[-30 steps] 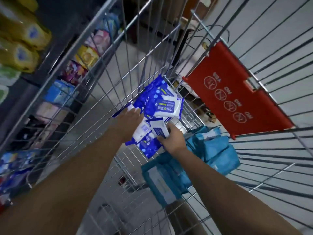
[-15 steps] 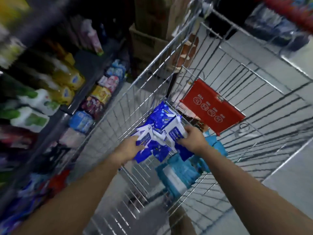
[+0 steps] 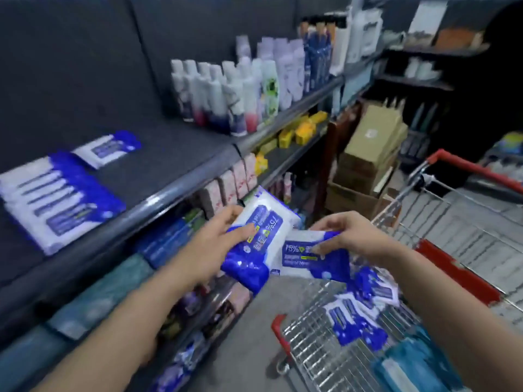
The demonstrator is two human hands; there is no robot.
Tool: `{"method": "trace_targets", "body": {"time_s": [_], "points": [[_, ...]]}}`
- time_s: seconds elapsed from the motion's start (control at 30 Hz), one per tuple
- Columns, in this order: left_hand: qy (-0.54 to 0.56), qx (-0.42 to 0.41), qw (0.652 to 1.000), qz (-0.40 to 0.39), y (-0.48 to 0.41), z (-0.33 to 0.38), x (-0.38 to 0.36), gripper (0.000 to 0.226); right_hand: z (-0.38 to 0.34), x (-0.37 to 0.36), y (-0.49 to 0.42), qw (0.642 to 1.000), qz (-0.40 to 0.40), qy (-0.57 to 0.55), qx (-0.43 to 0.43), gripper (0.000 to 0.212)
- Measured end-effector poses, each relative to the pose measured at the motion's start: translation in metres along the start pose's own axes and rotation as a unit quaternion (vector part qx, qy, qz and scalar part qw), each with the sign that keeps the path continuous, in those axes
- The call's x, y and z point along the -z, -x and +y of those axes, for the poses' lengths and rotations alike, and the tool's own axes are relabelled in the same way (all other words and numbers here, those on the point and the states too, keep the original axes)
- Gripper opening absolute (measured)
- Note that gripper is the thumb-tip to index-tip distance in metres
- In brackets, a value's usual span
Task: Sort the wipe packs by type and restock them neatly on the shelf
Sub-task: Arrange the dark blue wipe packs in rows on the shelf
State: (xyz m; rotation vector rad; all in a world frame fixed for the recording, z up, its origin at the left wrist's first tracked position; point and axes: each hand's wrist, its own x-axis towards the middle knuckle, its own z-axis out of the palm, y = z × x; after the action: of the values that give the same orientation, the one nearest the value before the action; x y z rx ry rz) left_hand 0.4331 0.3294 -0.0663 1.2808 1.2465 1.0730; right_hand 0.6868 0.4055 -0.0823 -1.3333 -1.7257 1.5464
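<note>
Left hand (image 3: pixel 218 244) grips big blue-white plastic wipe pack (image 3: pixel 263 230), right hand (image 3: pixel 348 236) pinches smaller blue-white pack (image 3: pixel 308 258); slick film could slip reaching dark shelf (image 3: pixel 169 154) at 10 o'clock.

**Between shelf (image 3: pixel 175 190) and cart (image 3: pixel 311 352)**

Gripping a large pack (image 3: pixel 264 222) in the left hand (image 3: pixel 215 240), pinching a small pack (image 3: pixel 305 260) in the right hand (image 3: pixel 351 236), side by side. Seeing loose packs (image 3: pixel 351 321) in the cart, stacked packs (image 3: pixel 53 199) on the shelf.

One wide-angle camera on the person's head looks forward and down, near the shelf (image 3: pixel 169 157) at left, trolley (image 3: pixel 317 357) lower right.
</note>
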Motion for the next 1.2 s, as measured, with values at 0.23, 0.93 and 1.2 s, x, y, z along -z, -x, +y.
{"method": "trace_targets", "body": {"time_s": [0.23,0.93,1.2], "points": [[0.090,-0.005,0.974,0.209,0.067,0.048,0.101,0.034,-0.114,-0.097,-0.029,0.992,-0.086,-0.010,0.095,0.027],[0.096,0.010,0.921,0.377,-0.083,0.089,0.270,0.042,-0.227,-0.146,-0.268,0.958,-0.237,0.028,0.156,0.024],[0.031,0.069,0.927,0.368,-0.158,0.062,0.310,0.024,-0.228,-0.125,-0.373,0.954,-0.276,0.022,0.113,0.023]]}}
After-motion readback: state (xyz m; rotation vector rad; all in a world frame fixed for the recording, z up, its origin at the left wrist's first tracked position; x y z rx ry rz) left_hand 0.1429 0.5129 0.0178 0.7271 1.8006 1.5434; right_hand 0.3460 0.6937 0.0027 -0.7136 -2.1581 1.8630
